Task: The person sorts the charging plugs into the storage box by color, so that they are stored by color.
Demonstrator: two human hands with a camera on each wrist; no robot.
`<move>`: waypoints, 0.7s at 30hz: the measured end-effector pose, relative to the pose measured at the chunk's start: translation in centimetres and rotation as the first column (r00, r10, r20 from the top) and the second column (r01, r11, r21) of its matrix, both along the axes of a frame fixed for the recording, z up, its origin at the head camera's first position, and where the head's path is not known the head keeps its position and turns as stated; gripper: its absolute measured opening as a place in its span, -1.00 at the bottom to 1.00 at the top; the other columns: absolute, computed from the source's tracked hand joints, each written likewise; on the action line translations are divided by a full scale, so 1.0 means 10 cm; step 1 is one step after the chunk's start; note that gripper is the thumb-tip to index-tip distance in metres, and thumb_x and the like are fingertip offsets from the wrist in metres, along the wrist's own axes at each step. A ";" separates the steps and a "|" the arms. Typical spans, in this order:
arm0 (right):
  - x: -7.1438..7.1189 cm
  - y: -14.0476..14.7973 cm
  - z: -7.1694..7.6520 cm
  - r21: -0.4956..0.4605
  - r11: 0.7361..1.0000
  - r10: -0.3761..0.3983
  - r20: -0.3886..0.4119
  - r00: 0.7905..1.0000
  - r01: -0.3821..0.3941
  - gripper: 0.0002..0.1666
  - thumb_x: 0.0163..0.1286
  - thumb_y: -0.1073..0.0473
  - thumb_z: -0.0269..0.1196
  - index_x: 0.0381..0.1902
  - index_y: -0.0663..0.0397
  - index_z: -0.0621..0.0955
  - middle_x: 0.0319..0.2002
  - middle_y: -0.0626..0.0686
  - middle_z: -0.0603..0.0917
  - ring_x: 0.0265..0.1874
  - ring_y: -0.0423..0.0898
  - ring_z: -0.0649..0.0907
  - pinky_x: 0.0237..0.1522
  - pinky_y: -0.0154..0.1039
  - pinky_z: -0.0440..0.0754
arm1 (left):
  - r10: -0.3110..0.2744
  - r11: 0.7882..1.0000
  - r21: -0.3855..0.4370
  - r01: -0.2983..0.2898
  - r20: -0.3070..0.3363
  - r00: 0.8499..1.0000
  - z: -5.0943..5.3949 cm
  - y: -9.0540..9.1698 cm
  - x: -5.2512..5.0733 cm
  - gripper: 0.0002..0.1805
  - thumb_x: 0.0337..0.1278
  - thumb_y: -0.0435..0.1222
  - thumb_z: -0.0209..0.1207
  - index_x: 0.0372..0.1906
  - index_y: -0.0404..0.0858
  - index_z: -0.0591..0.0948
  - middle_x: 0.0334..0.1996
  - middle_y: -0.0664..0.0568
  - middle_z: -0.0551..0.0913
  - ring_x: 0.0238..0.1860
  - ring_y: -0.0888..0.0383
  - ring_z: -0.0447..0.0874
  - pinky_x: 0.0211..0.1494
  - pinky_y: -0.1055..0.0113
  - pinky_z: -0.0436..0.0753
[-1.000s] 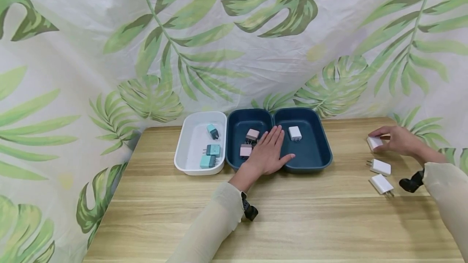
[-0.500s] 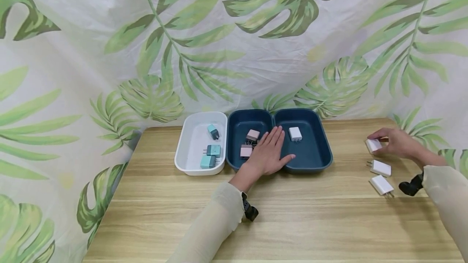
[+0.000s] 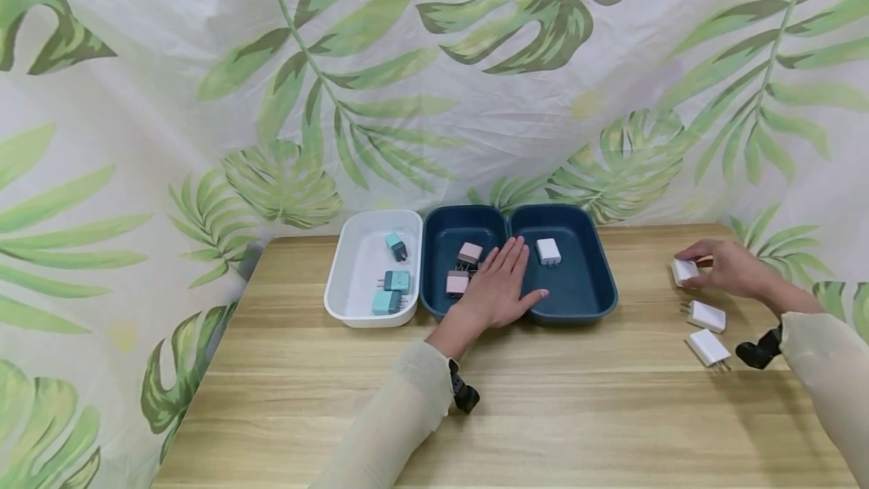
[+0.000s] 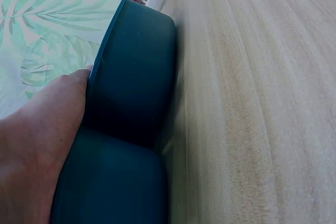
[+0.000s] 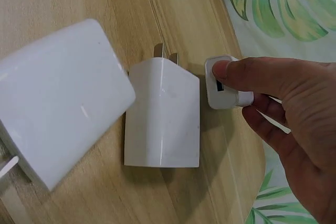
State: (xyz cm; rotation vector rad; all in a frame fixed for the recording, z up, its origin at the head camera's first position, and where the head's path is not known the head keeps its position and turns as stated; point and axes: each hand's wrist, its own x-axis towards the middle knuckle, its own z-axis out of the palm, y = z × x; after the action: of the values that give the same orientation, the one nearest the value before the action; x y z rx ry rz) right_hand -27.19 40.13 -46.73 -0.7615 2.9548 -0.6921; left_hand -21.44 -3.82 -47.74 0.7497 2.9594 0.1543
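Note:
At the right of the table, my right hand (image 3: 736,270) pinches a white plug charger (image 3: 683,272) between thumb and fingers. In the right wrist view the thumb lies on the charger's port end. Two more white chargers, one with prongs to the left (image 3: 707,316) and one with prongs toward me (image 3: 708,347), lie just nearer. My left hand (image 3: 494,289) rests with straight fingers across the adjoining rims of the middle dark blue tray (image 3: 444,219) and the right dark blue tray (image 3: 603,278). It partly hides pink chargers (image 3: 458,282) in the middle tray. A white charger (image 3: 548,250) lies in the right tray.
To the left, a white tray (image 3: 346,278) touches the middle tray and holds several turquoise chargers (image 3: 387,301). A leaf-patterned cloth (image 3: 407,96) hangs behind the wooden table (image 3: 577,413). Bare wood lies between the right tray and the loose white chargers.
My right hand has shifted slightly left with the white charger, which has slid a short way from its earlier spot. The left hand stays in place on the trays.

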 end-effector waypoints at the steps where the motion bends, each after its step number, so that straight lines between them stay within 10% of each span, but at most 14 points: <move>1: 0.00 -0.02 0.00 -0.004 1.000 0.004 -0.006 1.000 -0.004 -0.42 0.02 0.26 0.70 0.00 0.36 0.78 -0.09 0.24 0.81 -0.17 -0.04 0.74 -0.18 -0.15 0.79 | 0.001 1.000 0.000 -0.001 0.001 1.000 0.00 0.00 0.00 0.01 0.56 0.39 -0.32 0.75 -0.20 -0.11 0.76 -0.01 -0.25 0.74 0.10 -0.40 0.75 0.08 -0.16; 21: 0.00 -0.28 0.24 0.009 0.996 0.093 -0.173 0.981 -0.093 -0.46 -0.07 0.29 0.73 -0.07 0.25 0.82 -0.13 0.14 0.82 -0.24 0.07 0.81 -0.25 -0.18 0.79 | 0.006 1.000 0.003 -0.006 -0.008 1.000 -0.01 0.00 0.00 0.01 0.55 0.40 -0.30 0.75 -0.20 -0.09 0.76 0.01 -0.26 0.74 0.12 -0.39 0.75 0.10 -0.20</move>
State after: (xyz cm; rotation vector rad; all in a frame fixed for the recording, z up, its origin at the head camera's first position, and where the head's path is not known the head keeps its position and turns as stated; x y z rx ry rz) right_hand -27.15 37.32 -44.34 -1.0019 3.0464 -0.6494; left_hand -21.44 -3.79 -47.87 0.7440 2.9700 0.1561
